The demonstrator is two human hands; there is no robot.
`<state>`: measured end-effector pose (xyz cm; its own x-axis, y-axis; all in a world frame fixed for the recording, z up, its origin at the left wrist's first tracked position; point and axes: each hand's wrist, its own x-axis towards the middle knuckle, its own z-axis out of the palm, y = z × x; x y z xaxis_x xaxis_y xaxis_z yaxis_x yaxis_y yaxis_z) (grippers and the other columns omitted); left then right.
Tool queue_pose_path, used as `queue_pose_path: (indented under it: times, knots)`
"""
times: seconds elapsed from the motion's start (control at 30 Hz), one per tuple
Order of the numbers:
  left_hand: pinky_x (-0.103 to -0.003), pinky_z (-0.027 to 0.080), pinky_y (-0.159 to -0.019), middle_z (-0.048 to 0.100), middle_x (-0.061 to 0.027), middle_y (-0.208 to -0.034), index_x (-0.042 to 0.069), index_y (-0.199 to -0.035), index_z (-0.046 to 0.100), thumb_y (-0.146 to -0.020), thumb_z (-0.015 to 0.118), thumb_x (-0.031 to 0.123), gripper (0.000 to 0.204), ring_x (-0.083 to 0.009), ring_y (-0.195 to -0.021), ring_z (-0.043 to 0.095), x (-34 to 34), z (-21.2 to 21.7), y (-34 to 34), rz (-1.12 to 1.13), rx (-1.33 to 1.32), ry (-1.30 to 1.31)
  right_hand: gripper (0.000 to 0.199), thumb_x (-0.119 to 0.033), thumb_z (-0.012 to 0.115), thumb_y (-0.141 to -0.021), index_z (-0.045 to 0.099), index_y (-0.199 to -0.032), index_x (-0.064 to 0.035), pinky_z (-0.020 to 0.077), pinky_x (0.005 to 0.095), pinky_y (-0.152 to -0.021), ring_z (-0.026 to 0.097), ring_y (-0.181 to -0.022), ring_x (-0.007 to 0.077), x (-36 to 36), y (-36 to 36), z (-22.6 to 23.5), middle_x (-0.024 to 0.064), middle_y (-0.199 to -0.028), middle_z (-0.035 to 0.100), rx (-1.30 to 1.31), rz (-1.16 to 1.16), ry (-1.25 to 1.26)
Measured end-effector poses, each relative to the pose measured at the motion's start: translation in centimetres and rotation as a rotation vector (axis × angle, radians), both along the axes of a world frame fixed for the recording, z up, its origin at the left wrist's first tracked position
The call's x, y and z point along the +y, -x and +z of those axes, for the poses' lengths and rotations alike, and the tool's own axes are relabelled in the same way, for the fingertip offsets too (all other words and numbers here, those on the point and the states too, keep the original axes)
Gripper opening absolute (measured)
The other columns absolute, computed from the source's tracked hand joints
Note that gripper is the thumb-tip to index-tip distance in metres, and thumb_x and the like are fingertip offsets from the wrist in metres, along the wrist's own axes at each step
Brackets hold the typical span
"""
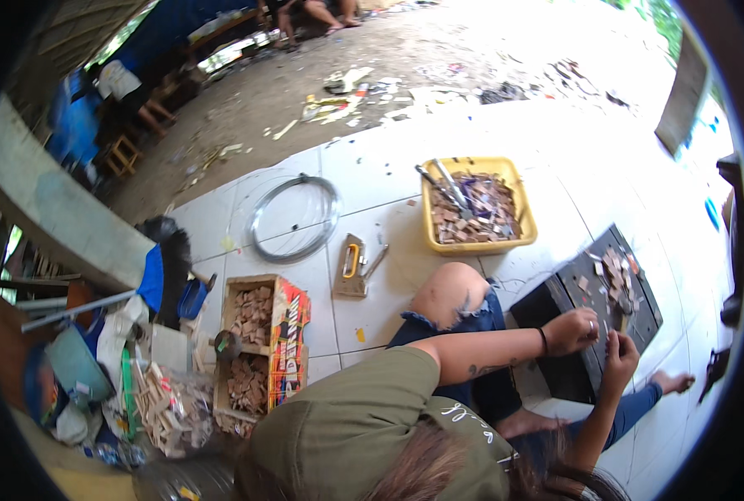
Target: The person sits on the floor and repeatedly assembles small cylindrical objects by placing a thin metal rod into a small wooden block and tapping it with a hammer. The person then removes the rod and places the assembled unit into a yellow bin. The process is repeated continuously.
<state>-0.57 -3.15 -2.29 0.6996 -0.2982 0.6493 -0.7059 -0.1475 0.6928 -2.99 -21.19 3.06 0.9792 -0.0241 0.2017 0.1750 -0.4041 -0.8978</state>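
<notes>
Both hands meet above a low black box-like stand [568,288], fingers pinched close together. My left hand [574,330], with a dark band at the wrist, is closed on something too small to make out. A thin, pale sliver [605,327] shows between the hands, at the fingertips of my right hand [622,359], which is closed on it. Just beyond them, a loose pile of small brown wooden pieces [617,280] lies on the stand's top. A yellow tub [480,248] of similar pieces, with metal-handled tools [449,184] in it, stands farther left.
A coil of wire [259,238] lies on the white tiles. Near it is a small board [351,286] with a yellow-handled tool. A divided carton [291,330] of wooden pieces stands left of my knee. Bagged sticks [167,409] and a blue broom [151,280] are farther left.
</notes>
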Motion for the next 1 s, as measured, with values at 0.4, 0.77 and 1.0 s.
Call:
queue_pose_path:
  times: [0.4, 0.77, 1.0]
  knots:
    - [-0.046, 0.048, -0.083, 0.06, -0.0112, -0.08, 0.005, -0.083, 0.065, -0.078, 0.07, 0.01, 0.009, -0.0337, -0.085, 0.06, -0.7, 0.9, 0.0, 0.047, -0.031, -0.088, 0.017, -0.014, 0.061, -0.096, 0.066, -0.095, 0.0026, 0.0426, 0.0237, -0.061, 0.052, -0.067, 0.0094, 0.9, 0.8, 0.6, 0.0058, -0.079, 0.061, -0.155, -0.034, 0.265]
    - [-0.042, 0.052, -0.075, 0.064, -0.0139, -0.084, 0.005, -0.081, 0.064, -0.081, 0.068, 0.012, 0.008, -0.034, -0.082, 0.064, 0.1, 1.1, -0.8, -0.014, -0.034, -0.161, 0.044, -0.015, 0.059, -0.092, 0.048, -0.132, 0.0011, 0.0406, 0.0437, -0.1, 0.049, -0.119, 0.0425, -5.7, 7.0, -1.9, 0.0259, -0.127, 0.05, 0.024, -0.257, 0.797]
    - [-0.04, 0.054, -0.073, 0.067, -0.0124, -0.085, 0.005, -0.082, 0.066, -0.083, 0.067, 0.012, 0.007, -0.0322, -0.081, 0.066, 1.4, 2.9, -0.1, -0.024, -0.032, -0.136, 0.036, -0.011, 0.045, -0.101, 0.049, -0.135, -0.0025, 0.0482, 0.0294, -0.065, 0.059, -0.07, 0.0164, -5.0, 7.9, 0.6, 0.0106, -0.093, 0.064, 0.199, -0.166, 0.342]
